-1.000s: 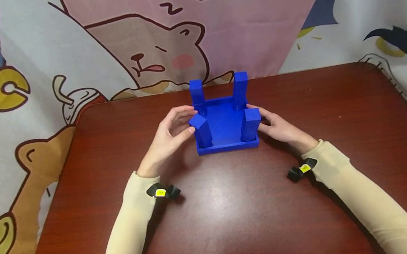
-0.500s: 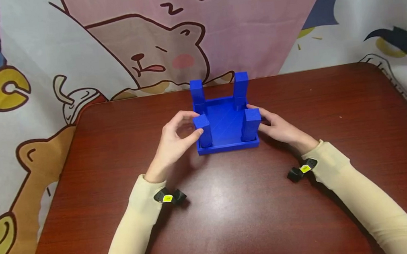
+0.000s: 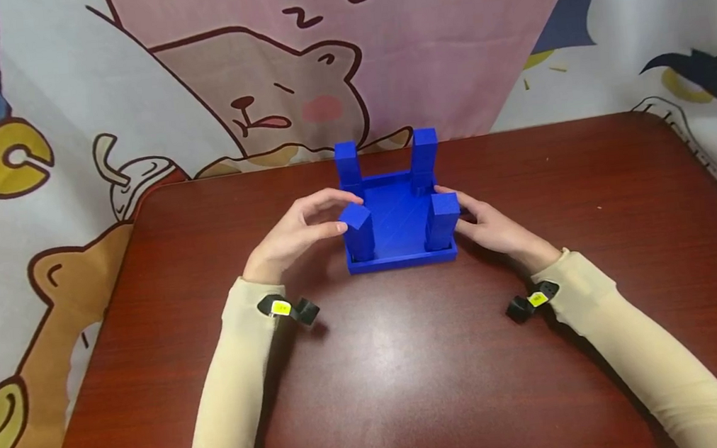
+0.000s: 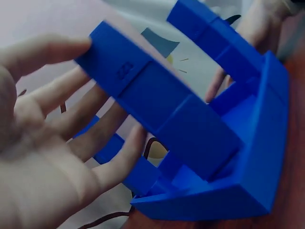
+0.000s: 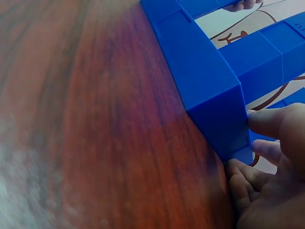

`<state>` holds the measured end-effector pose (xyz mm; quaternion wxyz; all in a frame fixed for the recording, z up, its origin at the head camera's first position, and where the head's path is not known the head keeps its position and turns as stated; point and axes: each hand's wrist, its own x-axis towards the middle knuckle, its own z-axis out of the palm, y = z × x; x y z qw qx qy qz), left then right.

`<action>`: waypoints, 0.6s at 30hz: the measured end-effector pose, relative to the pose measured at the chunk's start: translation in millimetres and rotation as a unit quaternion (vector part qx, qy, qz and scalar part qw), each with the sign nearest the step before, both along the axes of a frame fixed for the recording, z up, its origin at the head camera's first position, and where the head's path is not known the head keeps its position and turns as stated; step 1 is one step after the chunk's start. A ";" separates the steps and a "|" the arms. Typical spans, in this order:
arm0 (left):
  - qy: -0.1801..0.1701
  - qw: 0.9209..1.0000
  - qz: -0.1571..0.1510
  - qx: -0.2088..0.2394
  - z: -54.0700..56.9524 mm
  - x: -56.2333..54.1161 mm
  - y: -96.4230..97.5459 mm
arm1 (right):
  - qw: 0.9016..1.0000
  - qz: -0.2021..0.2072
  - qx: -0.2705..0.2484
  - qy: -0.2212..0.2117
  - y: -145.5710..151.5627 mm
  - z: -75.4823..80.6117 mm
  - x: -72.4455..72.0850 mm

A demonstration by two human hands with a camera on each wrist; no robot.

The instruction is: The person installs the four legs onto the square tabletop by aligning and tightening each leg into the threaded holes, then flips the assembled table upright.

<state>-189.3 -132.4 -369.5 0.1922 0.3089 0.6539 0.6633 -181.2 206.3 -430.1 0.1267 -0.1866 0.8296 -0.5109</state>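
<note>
A blue square base (image 3: 398, 222) with a raised rim lies on the table, a blue post standing at each corner. My left hand (image 3: 288, 239) has its thumb and fingers about the near left post (image 3: 360, 239), which is turned askew to the rim. In the left wrist view the thumb touches the upper end of this post (image 4: 157, 102), and the fingers lie along its far side. My right hand (image 3: 493, 228) holds the base's right side beside the near right post (image 3: 443, 220). The right wrist view shows fingertips against the base's side wall (image 5: 202, 71).
The brown table (image 3: 409, 362) extends around the base. Behind it hangs a cloth (image 3: 432, 47) with cartoon drawings. Two more posts, far left (image 3: 347, 164) and far right (image 3: 424, 154), rise from the back corners.
The near left post turned square to the rim, then askew again. My left hand shifted down and right, then its wrist rose again. The right hand and base stayed put.
</note>
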 end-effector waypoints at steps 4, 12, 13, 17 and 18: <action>-0.019 0.997 -0.071 0.023 -2.7 -11.2 -1.0 | 1.000 -0.001 0.000 -0.001 0.0 -1.0 -0.1; -0.026 0.990 -0.118 0.070 -12.5 -20.9 -2.3 | 1.000 0.000 -0.007 -0.004 -0.6 0.0 0.3; -0.022 0.990 -0.116 0.071 -12.8 -20.2 -2.5 | 1.000 0.000 -0.007 -0.003 -0.7 -0.1 0.4; -0.016 0.994 -0.092 0.063 -9.4 -12.3 -5.6 | 1.000 -0.001 -0.008 0.000 -1.1 -0.1 0.4; -0.017 0.995 -0.076 0.054 -7.8 -9.2 -7.1 | 1.000 -0.001 -0.007 0.000 -1.0 -0.1 0.4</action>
